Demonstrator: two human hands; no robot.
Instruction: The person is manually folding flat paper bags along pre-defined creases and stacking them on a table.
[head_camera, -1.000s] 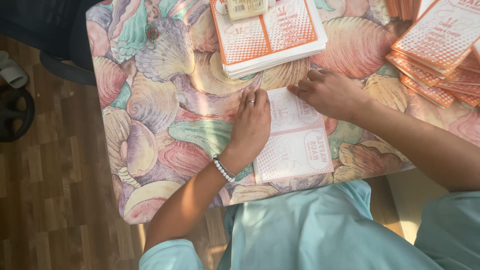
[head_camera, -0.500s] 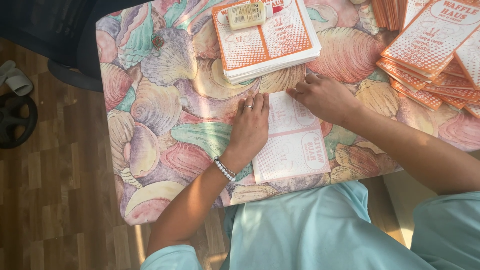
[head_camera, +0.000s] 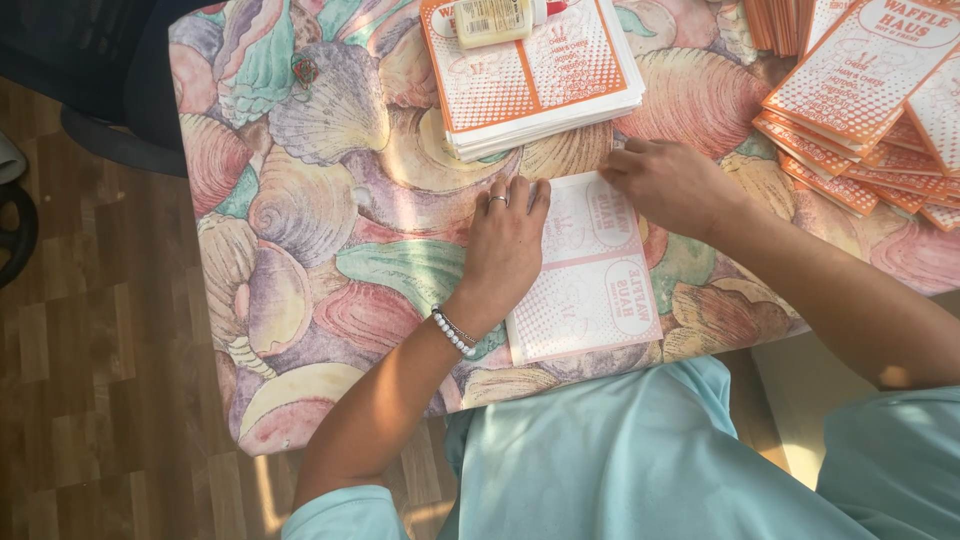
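A flat orange-and-white printed paper sheet (head_camera: 598, 285) lies on the shell-patterned table (head_camera: 330, 230) in front of me. My left hand (head_camera: 507, 245), with a ring and a bead bracelet, presses flat on the sheet's left edge, fingers together. My right hand (head_camera: 668, 183) rests on the sheet's upper right corner, fingers curled down onto the paper's edge. Neither hand lifts the sheet.
A stack of orange-and-white printed sheets (head_camera: 535, 75) lies beyond the hands, with a small yellowish glue bottle (head_camera: 497, 20) on top. Folded orange paper pieces (head_camera: 870, 100) are spread at the right. A dark chair (head_camera: 110, 80) stands at the left on the wooden floor.
The view has shifted slightly. My right hand has slid a little along the sheet's top edge; my left hand stays pressed on the left side.
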